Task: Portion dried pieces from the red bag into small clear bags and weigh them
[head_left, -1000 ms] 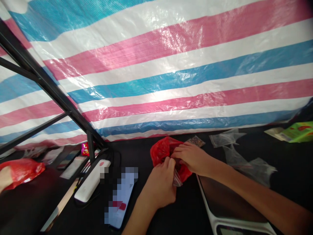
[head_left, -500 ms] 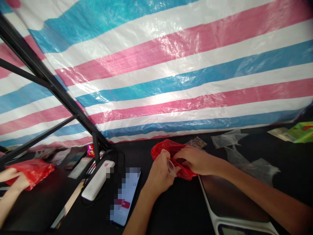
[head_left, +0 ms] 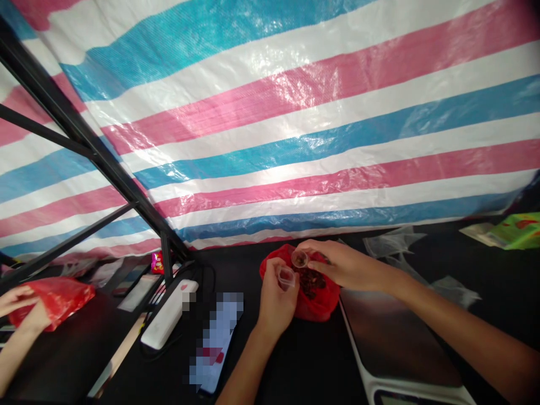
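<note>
A red plastic bag (head_left: 315,308) lies open on the black table beside the scale, with dark brown dried bits (head_left: 311,283) inside. At its left edge, my left hand (head_left: 276,298) is closed on a small clear plastic cup (head_left: 287,275). My right hand (head_left: 333,261) reaches over the bag from the right. Its fingers pinch a second small clear cup (head_left: 300,259) with some dark bits in it. The two cups are close together above the bag's mouth.
A kitchen scale (head_left: 396,337) sits under my right forearm. Clear zip bags (head_left: 392,242) and a green packet (head_left: 518,230) lie at right. Left are a phone (head_left: 219,337), a white power strip (head_left: 169,315), and another person's hands in a red bag (head_left: 70,298).
My right hand has come up out of the red bag with a small cup. The bag's mouth is wider, and its dark contents now show. My left hand's clear cup has turned upward.
</note>
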### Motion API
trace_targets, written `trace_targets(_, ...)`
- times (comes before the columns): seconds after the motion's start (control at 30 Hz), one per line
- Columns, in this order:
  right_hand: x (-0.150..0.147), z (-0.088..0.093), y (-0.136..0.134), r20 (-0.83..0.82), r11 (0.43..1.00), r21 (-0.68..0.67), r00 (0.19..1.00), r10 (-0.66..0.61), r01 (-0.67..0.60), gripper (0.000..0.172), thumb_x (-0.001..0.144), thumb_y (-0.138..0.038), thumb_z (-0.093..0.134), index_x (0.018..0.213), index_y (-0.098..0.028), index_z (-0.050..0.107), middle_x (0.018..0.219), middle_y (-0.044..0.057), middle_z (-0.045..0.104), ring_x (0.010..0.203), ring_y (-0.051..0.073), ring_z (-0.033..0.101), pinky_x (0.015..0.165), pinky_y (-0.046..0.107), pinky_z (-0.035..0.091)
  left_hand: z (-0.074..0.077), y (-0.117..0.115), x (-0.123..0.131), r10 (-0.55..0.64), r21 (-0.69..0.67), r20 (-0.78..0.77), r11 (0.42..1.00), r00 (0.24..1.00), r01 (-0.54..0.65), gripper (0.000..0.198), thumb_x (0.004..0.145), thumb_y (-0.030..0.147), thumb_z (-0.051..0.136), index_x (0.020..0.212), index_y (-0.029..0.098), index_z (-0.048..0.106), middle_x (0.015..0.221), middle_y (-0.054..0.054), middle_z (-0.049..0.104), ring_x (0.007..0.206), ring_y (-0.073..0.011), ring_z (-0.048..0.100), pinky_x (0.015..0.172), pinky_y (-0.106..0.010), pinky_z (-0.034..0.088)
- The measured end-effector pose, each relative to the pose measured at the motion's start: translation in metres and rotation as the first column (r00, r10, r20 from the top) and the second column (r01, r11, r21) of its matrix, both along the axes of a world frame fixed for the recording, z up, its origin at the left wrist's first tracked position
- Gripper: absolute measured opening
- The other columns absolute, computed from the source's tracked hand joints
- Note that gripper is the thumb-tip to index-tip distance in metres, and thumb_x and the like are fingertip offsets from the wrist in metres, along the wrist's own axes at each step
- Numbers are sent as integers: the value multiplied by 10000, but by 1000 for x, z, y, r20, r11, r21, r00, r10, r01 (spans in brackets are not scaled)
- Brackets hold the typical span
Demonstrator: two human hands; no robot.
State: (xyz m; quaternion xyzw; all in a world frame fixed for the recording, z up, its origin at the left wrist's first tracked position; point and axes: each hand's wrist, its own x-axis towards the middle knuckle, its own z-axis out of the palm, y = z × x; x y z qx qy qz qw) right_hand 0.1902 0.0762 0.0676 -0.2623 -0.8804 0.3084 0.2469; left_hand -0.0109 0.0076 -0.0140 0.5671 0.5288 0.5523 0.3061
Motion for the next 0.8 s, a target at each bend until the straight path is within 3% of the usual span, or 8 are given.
trace_targets(0.17, -12, 1, -15, 50, 979, 203, 999, 17, -27, 343, 981, -172, 620, 1296, -288, 693, 1272, 54, 699, 1178, 240, 638, 1059, 393, 473, -2, -2, 7, 6, 95, -34, 995, 999, -3, 354, 869, 226, 741, 1181, 213, 575, 1018, -57, 707, 883, -197, 693, 793, -324, 553)
trace_targets(0.33, -17, 0, -20, 46, 927, 375, 999, -4, -13, 470, 976, -87, 569, 1383, -314, 627, 1344, 52, 669, 1247, 242, 598, 1110, 416, 430, 4, -6, 14, 52, 125, -81, 991, 995, -42, 402, 849, 202, 749, 1218, 226, 592, 1083, -70, 709, 977, -226, 708, 886, -373, 570)
trace_targets(0.43, -15, 4, -19, 9, 912, 410, 1000, -28, 21, 424, 986, -106, 565, 1356, -300, 637, 1355, 52, 676, 1277, 244, 594, 1114, 414, 438, 5, -7, 13, 17, 106, -74, 994, 997, -9, 401, 877, 197, 702, 1253, 228, 567, 1067, -54, 691, 908, -196, 691, 840, -344, 562)
trace_targets(0.6, -12, 0, -14, -39, 886, 427, 982, -183, 182, 396, 992, -187, 582, 1372, -288, 631, 1384, 75, 670, 1268, 274, 611, 1105, 470, 464, 4, -4, 5, 43, 84, -2, 996, 999, -42, 336, 926, 226, 643, 1235, 218, 512, 847, 24, 583, 741, -141, 592, 708, -258, 495)
trace_targets(0.7, -12, -12, -11, 70, 888, 436, 978, -196, 147, 400, 982, -190, 593, 1373, -262, 639, 1331, 92, 691, 1233, 287, 625, 1075, 479, 464, 5, -1, -1, 110, 112, 78, 987, 991, -118, 261, 953, 257, 610, 1191, 216, 511, 817, 31, 550, 738, -134, 579, 708, -244, 482)
trace_targets(0.8, -14, -25, -10, 243, 899, 432, 950, -196, 75, 318, 949, -171, 632, 1248, -239, 717, 1171, 84, 731, 1087, 281, 661, 992, 451, 468, 7, 1, -7, 202, 120, 90, 970, 975, -212, 209, 942, 275, 608, 1128, 221, 530, 798, 40, 542, 716, -130, 570, 708, -239, 475)
